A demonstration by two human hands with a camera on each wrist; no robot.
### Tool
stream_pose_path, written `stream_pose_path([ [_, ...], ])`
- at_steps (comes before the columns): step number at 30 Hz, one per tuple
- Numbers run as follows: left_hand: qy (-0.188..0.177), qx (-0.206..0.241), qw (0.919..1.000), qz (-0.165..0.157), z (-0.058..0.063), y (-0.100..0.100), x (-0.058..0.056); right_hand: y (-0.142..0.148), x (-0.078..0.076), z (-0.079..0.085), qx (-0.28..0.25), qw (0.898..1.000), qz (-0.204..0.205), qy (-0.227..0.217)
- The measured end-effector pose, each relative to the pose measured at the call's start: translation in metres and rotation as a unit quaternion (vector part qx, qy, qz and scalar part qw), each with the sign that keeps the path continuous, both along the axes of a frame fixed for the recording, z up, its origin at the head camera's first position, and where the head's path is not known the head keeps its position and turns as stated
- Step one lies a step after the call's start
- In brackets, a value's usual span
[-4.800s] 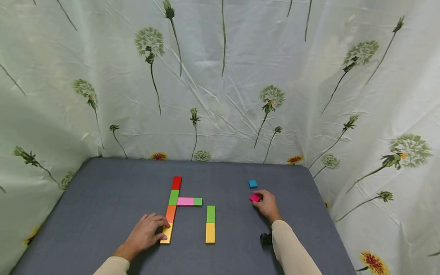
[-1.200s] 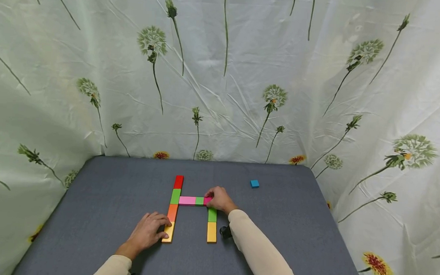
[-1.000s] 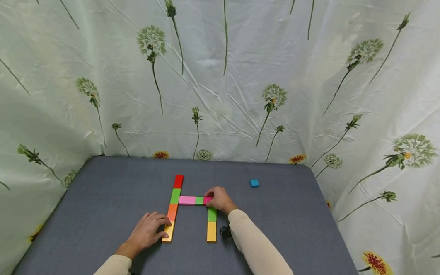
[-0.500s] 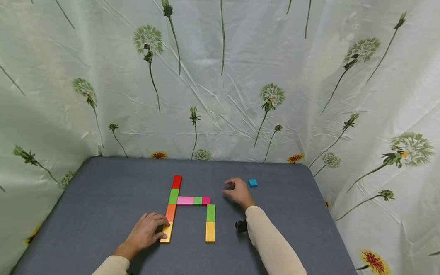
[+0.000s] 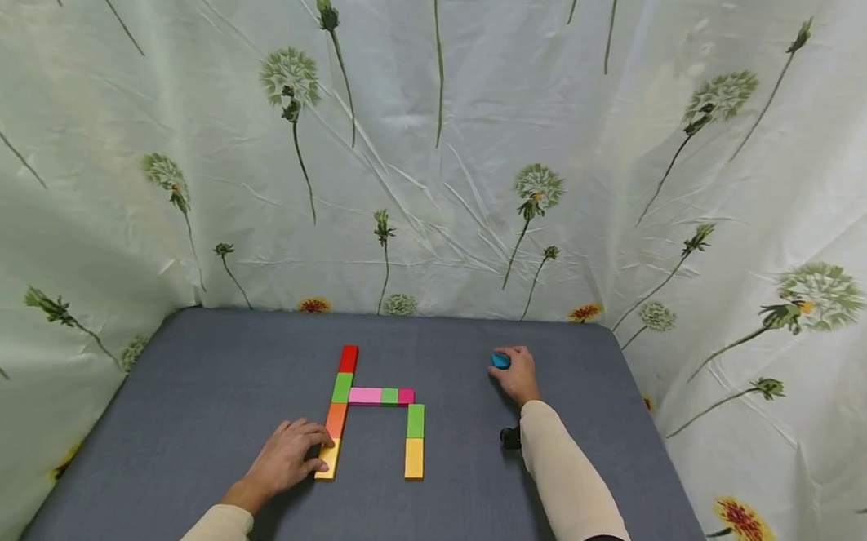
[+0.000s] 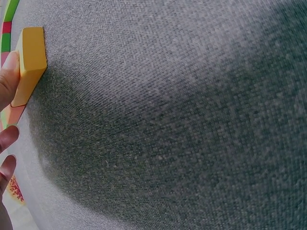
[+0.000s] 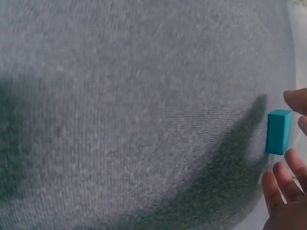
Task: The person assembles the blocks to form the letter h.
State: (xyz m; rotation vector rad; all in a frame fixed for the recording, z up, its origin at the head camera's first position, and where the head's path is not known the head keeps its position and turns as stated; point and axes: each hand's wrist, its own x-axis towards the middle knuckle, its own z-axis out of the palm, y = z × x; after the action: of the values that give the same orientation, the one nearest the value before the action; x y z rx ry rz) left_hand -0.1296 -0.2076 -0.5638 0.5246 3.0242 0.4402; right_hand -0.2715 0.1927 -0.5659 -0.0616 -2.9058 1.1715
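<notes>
My left hand rests at the near yellow block of the left column, its thumb touching that block in the left wrist view. Above it in the column lie an orange block, a green block and a red block. My right hand reaches round a small blue block at the back right. In the right wrist view, gaps show between its spread fingers and the block. A row of pink, small green and magenta blocks runs right from the left column.
A shorter right column has a green block above a yellow block, below the magenta one. Grey cloth covers the table. A flower-print curtain hangs behind it and along the sides.
My right hand brought the magenta block left to the end of the pink and green row, let it go, then moved back right to the blue block. The left hand stayed in place.
</notes>
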Motion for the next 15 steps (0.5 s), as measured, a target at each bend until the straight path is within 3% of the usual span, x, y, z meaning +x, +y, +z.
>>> stream_pose_path([
  [5,0.002,-0.001,1.0,-0.003,-0.0013,-0.0001,0.0007,0.0014,-0.0016,-0.0024,0.004,1.0,0.007,-0.027],
  [15,0.022,0.004,0.9997,-0.011,-0.0033,-0.0012,-0.001,-0.0074,0.0001,-0.0024,0.02,0.999,0.026,-0.014],
])
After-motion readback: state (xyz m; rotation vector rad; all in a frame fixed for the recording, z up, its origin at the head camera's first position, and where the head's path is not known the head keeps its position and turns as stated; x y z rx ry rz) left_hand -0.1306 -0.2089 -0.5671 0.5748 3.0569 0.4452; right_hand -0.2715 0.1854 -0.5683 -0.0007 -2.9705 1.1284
